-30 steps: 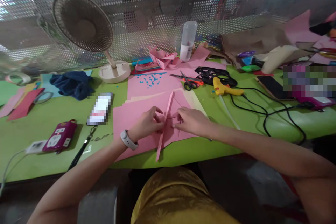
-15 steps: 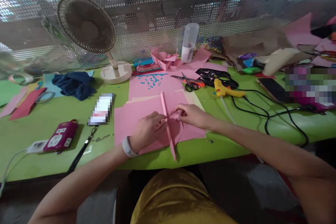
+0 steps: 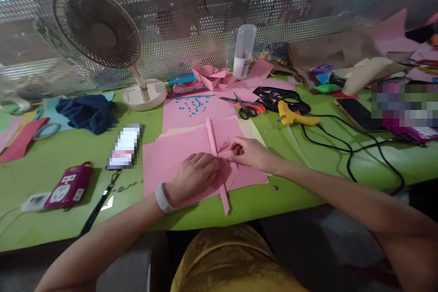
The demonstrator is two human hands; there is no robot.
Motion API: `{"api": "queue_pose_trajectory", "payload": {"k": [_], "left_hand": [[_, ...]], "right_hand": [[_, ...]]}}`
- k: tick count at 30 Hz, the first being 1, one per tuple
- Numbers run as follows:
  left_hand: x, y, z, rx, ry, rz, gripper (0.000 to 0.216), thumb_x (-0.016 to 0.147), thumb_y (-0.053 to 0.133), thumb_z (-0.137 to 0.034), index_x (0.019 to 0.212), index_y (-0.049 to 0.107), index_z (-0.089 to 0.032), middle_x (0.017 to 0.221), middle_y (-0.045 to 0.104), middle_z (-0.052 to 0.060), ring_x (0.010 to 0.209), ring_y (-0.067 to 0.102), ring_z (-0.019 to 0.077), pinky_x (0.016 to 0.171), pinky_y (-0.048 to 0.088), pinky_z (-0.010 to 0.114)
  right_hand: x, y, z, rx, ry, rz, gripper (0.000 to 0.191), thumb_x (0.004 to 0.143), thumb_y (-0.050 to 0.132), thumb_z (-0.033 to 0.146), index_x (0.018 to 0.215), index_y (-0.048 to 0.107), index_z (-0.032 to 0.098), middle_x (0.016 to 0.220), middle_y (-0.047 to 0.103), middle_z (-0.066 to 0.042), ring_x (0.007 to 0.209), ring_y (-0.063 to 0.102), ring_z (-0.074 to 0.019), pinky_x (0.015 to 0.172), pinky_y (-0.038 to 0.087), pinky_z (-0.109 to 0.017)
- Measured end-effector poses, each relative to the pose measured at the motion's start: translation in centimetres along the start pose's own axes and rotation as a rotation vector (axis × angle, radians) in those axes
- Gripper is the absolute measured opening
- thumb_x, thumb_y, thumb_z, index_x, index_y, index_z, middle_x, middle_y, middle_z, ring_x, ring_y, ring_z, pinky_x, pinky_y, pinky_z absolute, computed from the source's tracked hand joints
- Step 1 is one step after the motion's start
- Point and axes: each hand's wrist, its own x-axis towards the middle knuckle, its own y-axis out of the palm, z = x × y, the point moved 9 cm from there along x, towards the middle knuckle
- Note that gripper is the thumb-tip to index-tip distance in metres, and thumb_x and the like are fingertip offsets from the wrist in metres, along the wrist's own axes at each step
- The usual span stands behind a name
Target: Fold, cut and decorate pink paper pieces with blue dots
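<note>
Nearest you, a long pink paper strip lies aslant over the stack of pink paper, its near end poking past the stack's edge. Your left hand rests palm down, fingers bunched at the strip's middle; you cannot tell whether they pinch it. Your right hand, just across the strip, holds a folded paper piece between thumb and fingers. Off to your left lie a purple power block and, a little farther, a phone. Beyond your right hand sit a yellow glue gun and black-handled scissors. Farther back, blue dots speckle a pink sheet; a fan and a bottle stand before the mesh wall.
</note>
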Motion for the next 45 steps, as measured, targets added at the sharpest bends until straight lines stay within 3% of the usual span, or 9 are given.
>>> {"api": "queue_pose_trajectory", "payload": {"k": [6,9,12,15,28,37,40,45], "left_hand": [[-0.1,0.4,0.3,-0.016,-0.038,0.005,0.015,0.09,0.055,-0.025,0.094,0.067,-0.018,0.107,0.067,0.008,0.094,0.063,0.0211,0.078,0.051,0.034],[0.0,0.1,0.1,-0.013,-0.035,-0.001,0.018,0.09,0.054,-0.025,0.097,0.068,-0.016,0.108,0.067,0.009,0.093,0.064,0.0223,0.075,0.053,0.035],[0.2,-0.3,0.0,-0.03,-0.024,-0.022,0.023,0.092,0.05,-0.027,0.098,0.068,-0.015,0.104,0.068,0.011,0.091,0.065,0.0229,0.072,0.055,0.036],[0.3,-0.6,0.0,-0.059,-0.014,-0.056,0.023,0.092,0.048,-0.026,0.097,0.068,-0.014,0.104,0.067,0.012,0.09,0.065,0.0228,0.073,0.056,0.038],[0.5,-0.7,0.2,-0.071,-0.036,-0.017,0.023,0.087,0.048,-0.02,0.1,0.066,-0.017,0.106,0.069,0.008,0.092,0.066,0.021,0.076,0.056,0.035],[0.3,-0.2,0.4,-0.092,-0.051,-0.006,0.02,0.089,0.05,-0.021,0.101,0.066,-0.017,0.105,0.069,0.008,0.092,0.064,0.0209,0.076,0.054,0.034],[0.2,0.0,0.7,-0.096,-0.057,0.013,0.019,0.089,0.051,-0.021,0.1,0.065,-0.017,0.108,0.068,0.008,0.093,0.064,0.0208,0.077,0.053,0.034],[0.2,-0.1,0.4,-0.083,-0.016,0.037,0.018,0.09,0.053,-0.025,0.098,0.066,-0.016,0.108,0.067,0.009,0.093,0.063,0.0218,0.077,0.053,0.036]], "right_hand": [[-0.8,0.0,1.9,-0.109,-0.133,-0.038,0.015,0.087,0.063,0.034,0.088,0.059,0.019,0.078,0.064,0.0,0.066,0.056,-0.0132,0.059,0.037,-0.025],[-2.1,0.4,4.0,-0.32,-0.39,-0.119,0.016,0.096,0.05,0.028,0.093,0.061,0.016,0.089,0.065,-0.006,0.078,0.058,-0.0165,0.069,0.042,-0.029],[-4.1,1.5,5.9,-0.598,-0.7,-0.178,0.022,0.097,0.041,0.013,0.097,0.063,0.014,0.092,0.065,-0.01,0.084,0.057,-0.0203,0.072,0.043,-0.034],[-5.3,2.1,6.3,-0.727,-0.847,-0.206,0.026,0.095,0.041,0.009,0.101,0.065,0.014,0.091,0.063,-0.01,0.083,0.056,-0.0211,0.07,0.043,-0.035],[-6.1,1.9,4.7,-0.662,-0.961,-0.193,0.028,0.095,0.044,0.009,0.111,0.066,0.014,0.1,0.064,-0.012,0.09,0.059,-0.0207,0.073,0.047,-0.036],[-5.6,1.3,4.3,-0.636,-0.905,-0.213,0.028,0.097,0.042,0.011,0.109,0.067,0.016,0.099,0.069,-0.009,0.089,0.059,-0.0199,0.074,0.047,-0.036],[-5.0,0.9,4.6,-0.608,-0.843,-0.244,0.026,0.098,0.042,0.014,0.104,0.067,0.014,0.094,0.069,-0.009,0.085,0.059,-0.0205,0.074,0.047,-0.036],[-3.3,-0.2,3.8,-0.409,-0.61,-0.266,0.024,0.099,0.044,0.027,0.096,0.065,0.016,0.089,0.068,-0.008,0.085,0.059,-0.0196,0.081,0.047,-0.034]]}}
